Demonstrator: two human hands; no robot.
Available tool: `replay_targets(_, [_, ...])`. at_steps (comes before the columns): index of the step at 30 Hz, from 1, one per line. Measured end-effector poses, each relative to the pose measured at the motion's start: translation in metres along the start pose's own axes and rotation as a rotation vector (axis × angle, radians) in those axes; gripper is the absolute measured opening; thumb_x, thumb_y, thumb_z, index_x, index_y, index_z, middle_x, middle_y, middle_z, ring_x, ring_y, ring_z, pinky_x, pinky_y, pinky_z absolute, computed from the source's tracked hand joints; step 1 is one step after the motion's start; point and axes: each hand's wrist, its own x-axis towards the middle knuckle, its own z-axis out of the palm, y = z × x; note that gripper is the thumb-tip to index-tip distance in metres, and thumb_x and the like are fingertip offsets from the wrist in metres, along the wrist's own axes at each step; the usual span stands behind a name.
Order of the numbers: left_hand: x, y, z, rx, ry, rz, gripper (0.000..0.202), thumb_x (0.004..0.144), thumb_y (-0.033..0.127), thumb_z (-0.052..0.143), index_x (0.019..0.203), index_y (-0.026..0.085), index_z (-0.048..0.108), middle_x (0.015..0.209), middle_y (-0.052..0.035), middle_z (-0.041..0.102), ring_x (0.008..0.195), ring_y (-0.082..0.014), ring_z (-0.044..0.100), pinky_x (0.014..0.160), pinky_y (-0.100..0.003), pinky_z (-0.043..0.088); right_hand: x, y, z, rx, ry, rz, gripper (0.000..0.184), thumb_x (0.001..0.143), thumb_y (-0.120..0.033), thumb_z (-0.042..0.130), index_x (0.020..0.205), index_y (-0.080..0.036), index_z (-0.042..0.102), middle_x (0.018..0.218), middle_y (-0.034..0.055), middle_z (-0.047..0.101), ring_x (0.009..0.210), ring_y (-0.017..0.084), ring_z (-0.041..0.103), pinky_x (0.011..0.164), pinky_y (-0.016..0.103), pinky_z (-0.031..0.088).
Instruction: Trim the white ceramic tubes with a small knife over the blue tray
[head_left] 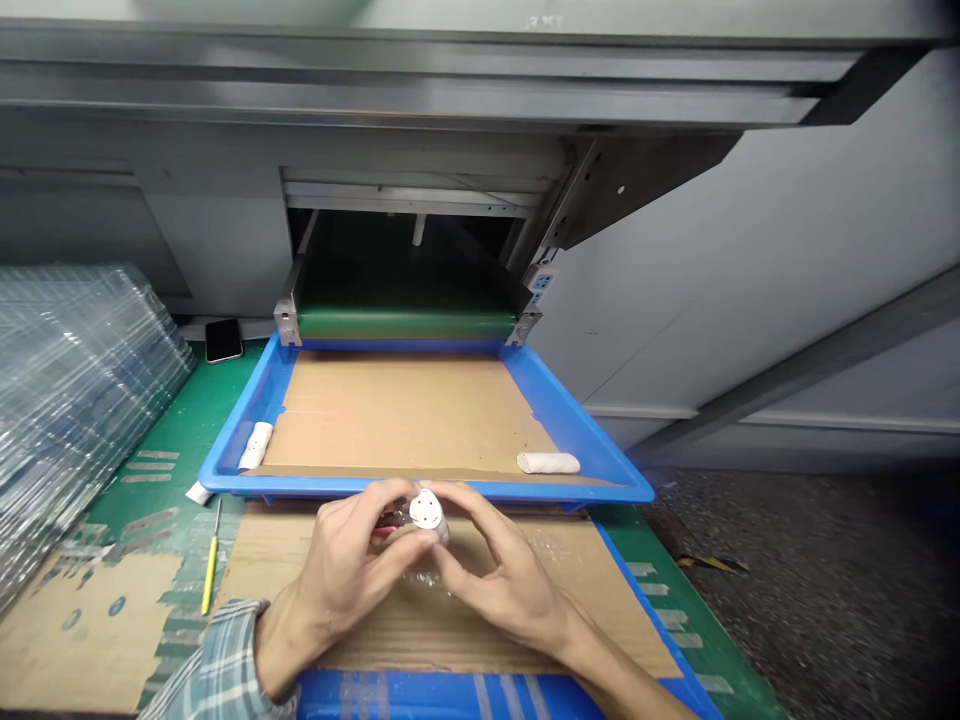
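My left hand (337, 570) and my right hand (502, 585) meet above a sheet of cardboard (450, 625). Between them is a small white plastic part (426, 512) with several round holes in its end. The fingertips of both hands touch it, and my right hand pinches it from the far side. A small red-handled tool with a metal tip, perhaps cutters (388, 526), lies in my left fingers, partly hidden. Clear plastic film (424, 578) lies below my hands. In the blue tray (435, 488), lined with cardboard, lie two white rolled pieces (255, 446) (547, 462).
A green conveyor belt (405, 323) runs into a grey machine opening behind the tray. A yellow-handled screwdriver (211, 570) lies to my left, beside a stack of clear plastic sheets (75, 380). A black phone (223, 340) rests at the back. The bench drops to a speckled floor (810, 570) on the right.
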Motion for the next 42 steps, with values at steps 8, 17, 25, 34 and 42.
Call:
replay_targets(8, [0.002, -0.0053, -0.0018, 0.192, -0.025, 0.057, 0.042, 0.109, 0.059, 0.055, 0.106, 0.019, 0.064, 0.08, -0.0009, 0.076, 0.061, -0.0142, 0.069, 0.056, -0.026, 0.05, 0.0063, -0.0065, -0.0054, 0.0, 0.02, -0.033, 0.049, 0.094, -0.01, 0.063, 0.139, -0.026, 0.067, 0.118, 0.0086, 0.076, 0.106, 0.023, 0.077, 0.091, 0.034, 0.068])
replay_targets(17, [0.001, -0.0052, -0.0001, 0.433, -0.083, 0.093, 0.058, 0.113, 0.063, 0.036, 0.087, 0.019, 0.062, 0.068, 0.0002, 0.065, 0.057, -0.0158, 0.063, 0.056, -0.03, 0.04, 0.0027, 0.0001, -0.0049, -0.047, 0.0, -0.089, 0.049, 0.095, -0.006, 0.059, 0.139, -0.027, 0.066, 0.123, 0.0076, 0.077, 0.111, 0.021, 0.077, 0.098, 0.034, 0.067])
replay_targets(25, [0.0022, -0.0043, -0.0005, 0.49, -0.075, 0.124, 0.059, 0.115, 0.06, 0.033, 0.081, 0.02, 0.059, 0.065, 0.0018, 0.059, 0.054, -0.0146, 0.058, 0.054, -0.033, 0.036, 0.0021, 0.0001, -0.0046, -0.071, 0.014, -0.094, 0.051, 0.095, -0.006, 0.061, 0.141, -0.026, 0.067, 0.125, 0.0078, 0.078, 0.111, 0.022, 0.077, 0.099, 0.036, 0.067])
replay_targets(34, [0.001, -0.003, 0.0016, 0.476, -0.055, 0.146, 0.052, 0.117, 0.051, 0.036, 0.082, 0.021, 0.06, 0.065, 0.0028, 0.06, 0.053, -0.0147, 0.057, 0.053, -0.032, 0.036, 0.0031, 0.0001, -0.0058, -0.111, 0.042, -0.139, 0.051, 0.096, -0.005, 0.061, 0.142, -0.025, 0.066, 0.125, 0.0081, 0.078, 0.111, 0.022, 0.077, 0.099, 0.035, 0.067])
replay_targets(42, [0.0014, -0.0022, 0.0014, 0.443, -0.08, 0.1, 0.053, 0.117, 0.053, 0.033, 0.089, 0.019, 0.063, 0.068, 0.0019, 0.063, 0.055, -0.0156, 0.061, 0.053, -0.031, 0.039, 0.0016, 0.0025, -0.0054, -0.103, 0.045, -0.144, 0.05, 0.099, -0.005, 0.062, 0.145, -0.026, 0.064, 0.13, 0.0069, 0.076, 0.118, 0.02, 0.075, 0.104, 0.033, 0.064])
